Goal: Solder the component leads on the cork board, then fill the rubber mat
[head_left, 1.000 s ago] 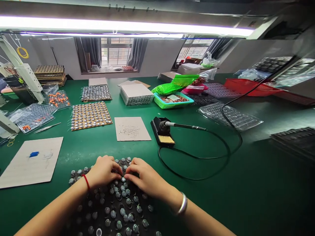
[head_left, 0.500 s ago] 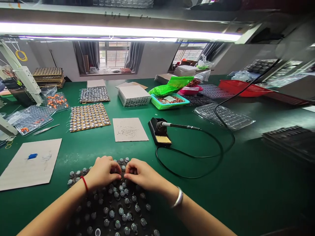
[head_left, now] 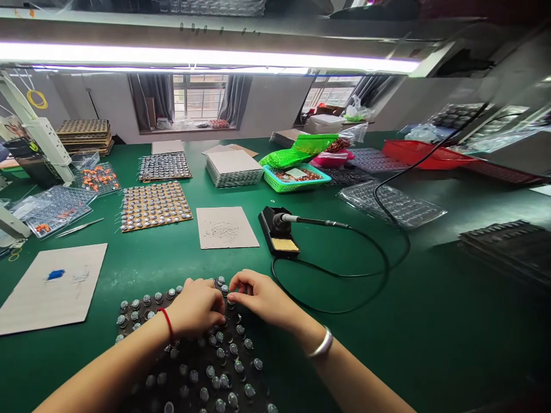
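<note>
A dark board (head_left: 193,361) lies in front of me, set with rows of small round silver-topped components (head_left: 221,353). Over its upper middle is my left hand (head_left: 198,305), wearing a red cord at the wrist. Its fingers are curled down among the components, and their tips are mostly hidden. My right hand (head_left: 256,295), with a silver bangle on the wrist, is at the board's upper right corner. Thumb and forefinger come together beside the corner components; whatever is between them is too small to make out.
A soldering iron (head_left: 312,220) rests in its stand (head_left: 275,232), its cable looping rightward. Beyond the board lies a cardboard sheet (head_left: 228,215) with fine wire scraps. Two filled component boards (head_left: 155,206) are behind left; tweezers (head_left: 80,228) lie farther left. A green basket (head_left: 297,184) stands behind.
My left hand has moved right and slightly down over the board, uncovering components on its upper left. My right hand has shifted a little to the right.
</note>
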`<state>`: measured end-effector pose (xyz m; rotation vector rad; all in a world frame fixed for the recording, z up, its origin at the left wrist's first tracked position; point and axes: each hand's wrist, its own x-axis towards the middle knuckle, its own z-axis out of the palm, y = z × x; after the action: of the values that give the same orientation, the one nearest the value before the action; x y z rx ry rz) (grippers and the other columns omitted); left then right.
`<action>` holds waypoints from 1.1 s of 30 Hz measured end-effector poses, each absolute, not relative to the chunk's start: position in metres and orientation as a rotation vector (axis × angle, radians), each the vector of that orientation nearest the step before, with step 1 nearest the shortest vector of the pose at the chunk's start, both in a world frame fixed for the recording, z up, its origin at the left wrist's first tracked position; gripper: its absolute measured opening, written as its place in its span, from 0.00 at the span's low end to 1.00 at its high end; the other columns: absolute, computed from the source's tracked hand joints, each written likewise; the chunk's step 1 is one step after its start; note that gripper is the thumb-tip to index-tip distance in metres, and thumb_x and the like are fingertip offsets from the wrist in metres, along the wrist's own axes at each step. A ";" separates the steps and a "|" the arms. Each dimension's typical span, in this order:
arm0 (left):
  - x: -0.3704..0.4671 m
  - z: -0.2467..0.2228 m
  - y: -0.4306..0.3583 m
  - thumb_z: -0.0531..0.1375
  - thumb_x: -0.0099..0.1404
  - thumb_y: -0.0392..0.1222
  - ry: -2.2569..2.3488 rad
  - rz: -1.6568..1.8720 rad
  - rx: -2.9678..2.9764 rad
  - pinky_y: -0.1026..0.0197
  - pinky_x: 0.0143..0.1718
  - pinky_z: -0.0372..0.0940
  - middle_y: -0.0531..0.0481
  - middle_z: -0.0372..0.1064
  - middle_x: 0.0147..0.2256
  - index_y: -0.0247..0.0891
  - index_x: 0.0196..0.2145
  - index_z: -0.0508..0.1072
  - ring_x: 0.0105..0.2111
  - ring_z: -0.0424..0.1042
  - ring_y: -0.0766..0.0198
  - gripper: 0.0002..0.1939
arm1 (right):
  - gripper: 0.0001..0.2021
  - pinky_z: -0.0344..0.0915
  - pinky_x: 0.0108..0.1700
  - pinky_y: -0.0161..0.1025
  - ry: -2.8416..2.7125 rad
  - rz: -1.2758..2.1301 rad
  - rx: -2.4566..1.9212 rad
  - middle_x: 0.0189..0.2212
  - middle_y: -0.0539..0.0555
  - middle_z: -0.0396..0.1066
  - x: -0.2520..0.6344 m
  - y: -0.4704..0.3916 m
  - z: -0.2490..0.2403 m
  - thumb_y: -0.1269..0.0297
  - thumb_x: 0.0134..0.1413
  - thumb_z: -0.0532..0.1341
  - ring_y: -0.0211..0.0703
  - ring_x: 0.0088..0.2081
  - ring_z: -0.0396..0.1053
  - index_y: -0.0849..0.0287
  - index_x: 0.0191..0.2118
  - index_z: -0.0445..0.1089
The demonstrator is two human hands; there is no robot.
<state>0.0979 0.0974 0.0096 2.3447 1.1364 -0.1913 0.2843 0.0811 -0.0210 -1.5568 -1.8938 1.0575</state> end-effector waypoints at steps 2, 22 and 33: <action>0.100 0.012 0.101 0.65 0.65 0.42 1.152 -0.223 2.350 0.47 0.52 0.62 0.49 0.73 0.41 0.36 0.35 0.76 0.46 0.70 0.56 0.06 | 0.03 0.62 0.35 0.35 -1.935 1.070 -1.526 0.29 0.49 0.67 0.284 0.077 -0.017 0.74 0.52 0.66 0.39 0.32 0.65 0.60 0.31 0.73; 0.063 0.020 0.096 0.67 0.59 0.38 1.294 -0.212 2.297 0.54 0.47 0.57 0.50 0.72 0.36 0.43 0.30 0.80 0.43 0.70 0.54 0.01 | 0.07 0.62 0.35 0.35 -2.161 1.088 -1.476 0.30 0.50 0.68 0.257 0.055 -0.018 0.79 0.52 0.65 0.40 0.33 0.66 0.60 0.30 0.71; 0.061 0.016 0.090 0.66 0.61 0.38 1.364 -0.180 2.209 0.55 0.47 0.58 0.51 0.72 0.37 0.41 0.30 0.79 0.42 0.71 0.56 0.02 | 0.07 0.63 0.39 0.37 -2.148 1.038 -1.486 0.32 0.51 0.68 0.263 0.058 -0.016 0.79 0.54 0.64 0.42 0.36 0.67 0.59 0.33 0.75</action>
<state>0.0609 0.0904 0.0158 2.2087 1.3637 -0.1796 0.2625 0.0576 -0.0165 -1.4861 -2.1481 1.0379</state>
